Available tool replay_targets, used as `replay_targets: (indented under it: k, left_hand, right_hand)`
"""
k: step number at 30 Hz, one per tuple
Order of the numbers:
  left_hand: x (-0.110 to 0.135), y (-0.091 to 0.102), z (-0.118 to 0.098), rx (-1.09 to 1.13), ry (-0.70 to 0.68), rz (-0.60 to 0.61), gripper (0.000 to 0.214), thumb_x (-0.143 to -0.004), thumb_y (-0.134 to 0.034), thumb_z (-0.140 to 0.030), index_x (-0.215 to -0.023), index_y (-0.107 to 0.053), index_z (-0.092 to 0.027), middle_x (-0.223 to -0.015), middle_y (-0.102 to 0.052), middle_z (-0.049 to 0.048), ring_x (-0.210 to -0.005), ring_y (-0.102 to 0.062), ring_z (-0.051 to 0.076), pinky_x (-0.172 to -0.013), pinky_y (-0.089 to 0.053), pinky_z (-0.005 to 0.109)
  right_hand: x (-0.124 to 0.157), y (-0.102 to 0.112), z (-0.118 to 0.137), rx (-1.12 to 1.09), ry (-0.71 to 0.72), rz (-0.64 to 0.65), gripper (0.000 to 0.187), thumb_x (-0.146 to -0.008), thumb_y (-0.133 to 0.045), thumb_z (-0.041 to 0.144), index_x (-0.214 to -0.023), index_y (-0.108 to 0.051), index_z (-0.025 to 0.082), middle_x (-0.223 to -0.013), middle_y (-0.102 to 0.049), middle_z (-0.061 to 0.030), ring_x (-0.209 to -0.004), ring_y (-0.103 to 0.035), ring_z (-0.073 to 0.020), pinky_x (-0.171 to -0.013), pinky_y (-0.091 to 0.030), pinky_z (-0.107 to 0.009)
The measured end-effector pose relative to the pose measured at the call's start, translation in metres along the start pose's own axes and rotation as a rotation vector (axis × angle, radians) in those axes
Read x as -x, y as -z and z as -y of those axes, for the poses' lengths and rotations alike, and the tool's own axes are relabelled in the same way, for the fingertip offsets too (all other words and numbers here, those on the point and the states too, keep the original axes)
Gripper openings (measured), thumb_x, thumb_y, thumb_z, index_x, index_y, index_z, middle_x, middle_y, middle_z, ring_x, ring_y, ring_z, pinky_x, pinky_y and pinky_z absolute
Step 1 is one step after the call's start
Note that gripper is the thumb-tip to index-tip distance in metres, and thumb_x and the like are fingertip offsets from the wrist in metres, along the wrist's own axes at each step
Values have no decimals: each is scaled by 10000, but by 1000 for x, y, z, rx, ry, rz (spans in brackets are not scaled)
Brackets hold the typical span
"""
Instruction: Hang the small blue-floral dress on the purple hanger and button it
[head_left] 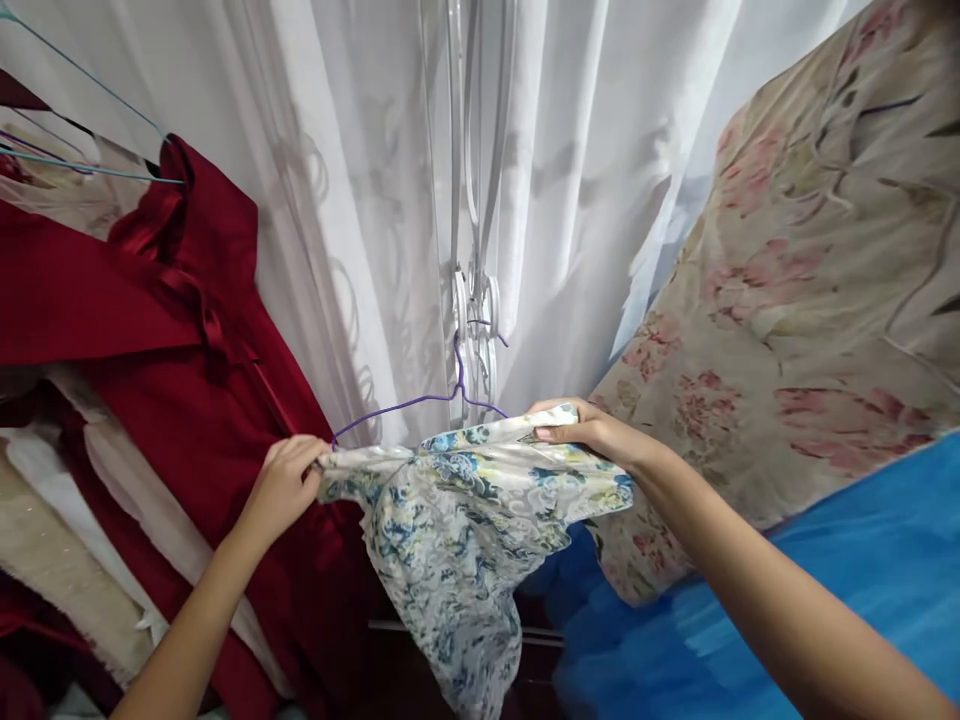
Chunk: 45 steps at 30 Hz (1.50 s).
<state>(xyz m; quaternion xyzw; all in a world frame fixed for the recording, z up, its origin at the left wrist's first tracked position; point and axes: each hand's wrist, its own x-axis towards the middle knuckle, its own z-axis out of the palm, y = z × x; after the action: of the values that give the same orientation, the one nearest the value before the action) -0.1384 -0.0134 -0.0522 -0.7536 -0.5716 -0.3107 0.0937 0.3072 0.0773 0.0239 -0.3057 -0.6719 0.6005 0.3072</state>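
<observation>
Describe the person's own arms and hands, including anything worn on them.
The left hand and right hand are ungloved, with no ring, bracelet or watch showing. The left forearm and right forearm look slender and are bare to the picture's edge, with no sleeve or clear marking in view.

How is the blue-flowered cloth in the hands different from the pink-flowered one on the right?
The blue-flowered garment has blue and yellow flowers on white; the pink-flowered garment has pink ones on beige. Flowers on the blue-flowered garment look small and crowded, while those on the pink-flowered garment look bigger and spread out. The left hand and right hand hold the blue-flowered garment; neither holds the pink-flowered garment. Both have flower patterns.
</observation>
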Motion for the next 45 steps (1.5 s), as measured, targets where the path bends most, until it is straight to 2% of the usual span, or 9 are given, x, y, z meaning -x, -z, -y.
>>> replay_targets:
  k: [5,10,16,21,26,31,35,41,45]
  left_hand:
    - [-58,17,-17,207,27,-195,212,-788,-477,-157,-946,-606,-217,-1119,-680,90,-1138,-586,276,-993,-416,418]
    - [-71,10,-63,790,53,-111,451,-858,-557,-267,-1290,-436,-238,-1433,-501,151,-1141,-629,250,-919,-517,379]
    - [-57,-8,-65,404,56,-272,286,-858,-628,-353,-1104,-622,-208,-1131,-649,85,-932,-640,200,-810,-510,292]
    - [-66,12,-80,291,-104,-304,180,-851,-656,-354,-942,-650,-199,-902,-673,42,-829,-627,189,-794,-464,272]
    - [-74,3,-76,467,55,-272,188,-839,-655,-371,-877,-668,-188,-857,-685,34,-821,-618,189,-770,-443,263]
    - [-53,-54,-75,919,308,-228,437,-900,-502,-567,-728,-581,-173,-605,-536,2,-532,-474,130,-511,-363,238]
    - [-38,-89,-127,1112,221,-79,516,-937,-380,-624,-754,-569,-180,-580,-481,-8,-538,-475,125,-543,-400,237]
    - [-55,-88,-217,1477,36,262,492,-960,-403,-574,-812,-607,-151,-694,-573,30,-664,-556,128,-641,-458,230]
    - [-81,-76,-243,1803,-33,454,440,-949,-452,-561,-788,-549,-163,-650,-536,2,-561,-506,92,-544,-409,190]
  right_hand:
    - [5,-3,12,26,6,-36,234,-703,-793,367,-765,-714,157,-628,-618,6,-538,-528,-130,-482,-380,-225]
    - [25,-10,7,12,-51,-69,494,-716,-789,432,-1133,-700,181,-917,-718,-69,-794,-657,-224,-660,-516,-291]
    - [68,-27,-48,85,96,-560,379,-797,-701,534,-694,-618,179,-640,-587,1,-584,-532,-153,-534,-405,-259]
    - [70,-38,-18,-21,206,-735,368,-788,-731,482,-628,-572,191,-538,-477,26,-477,-409,-121,-449,-292,-250]
    - [70,-92,29,-37,219,-489,380,-866,-636,529,-712,-670,183,-637,-607,-15,-553,-536,-155,-514,-412,-257]
    - [86,-158,-7,167,283,29,599,-967,-336,645,-1072,-722,200,-1065,-703,-89,-995,-632,-251,-929,-475,-372]
    - [73,-162,-74,319,184,-434,486,-939,-501,572,-1266,-611,231,-1222,-644,-92,-1213,-519,-286,-1123,-306,-464]
    - [70,-143,-138,244,208,-465,409,-952,-481,531,-799,-640,186,-805,-642,-45,-786,-596,-214,-773,-489,-335]
    - [100,-124,-141,318,297,-1060,300,-806,-722,459,-889,-600,198,-774,-569,-9,-658,-497,-161,-612,-421,-263]
